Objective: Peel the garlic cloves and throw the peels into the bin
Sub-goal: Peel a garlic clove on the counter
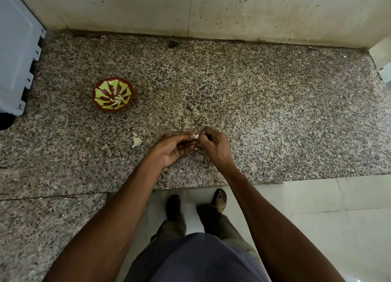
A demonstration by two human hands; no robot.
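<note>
Standing at the counter's front edge, the person works both hands just above the speckled granite counter (275,116). The left hand (173,149) and right hand (213,147) meet fingertip to fingertip, pinching a small pale garlic clove (195,136) between them. At nine o'clock from the hands lies another clove (137,142) with papery peel scraps (134,134) beside it. Farther, at ten o'clock, sits a round red-and-green patterned bowl (99,91) holding peeled cloves. Open granite spreads right, to a stained tile wall (232,10).
</note>
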